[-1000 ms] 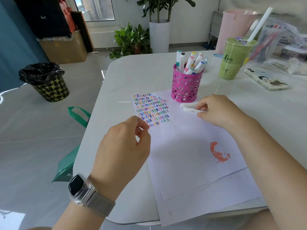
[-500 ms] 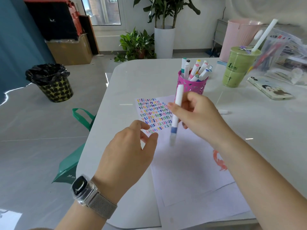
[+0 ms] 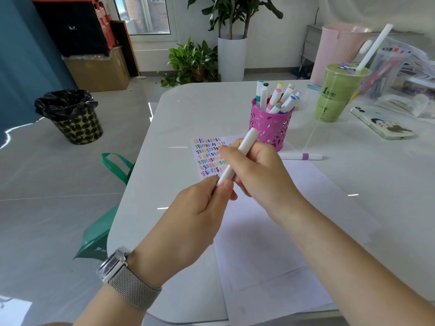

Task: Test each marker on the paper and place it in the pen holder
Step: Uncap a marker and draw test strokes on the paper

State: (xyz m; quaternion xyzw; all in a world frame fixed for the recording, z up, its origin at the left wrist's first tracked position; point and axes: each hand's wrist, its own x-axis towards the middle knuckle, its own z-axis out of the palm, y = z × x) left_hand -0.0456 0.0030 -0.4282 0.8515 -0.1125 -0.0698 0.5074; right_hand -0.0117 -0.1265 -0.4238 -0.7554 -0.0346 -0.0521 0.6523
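Slim white marker point(image 3: 237, 158) in both hands

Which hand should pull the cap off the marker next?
Probably left. The left hand already pinches the lower end of the white marker, while the right hand grips the barrel and can go on to write.

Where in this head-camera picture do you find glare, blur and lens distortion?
Head view: glare streaks on the glossy floor and small glints on the white table; the green drink's straw looks smeared; the wide lens bows the table edge and leans the pink bin.
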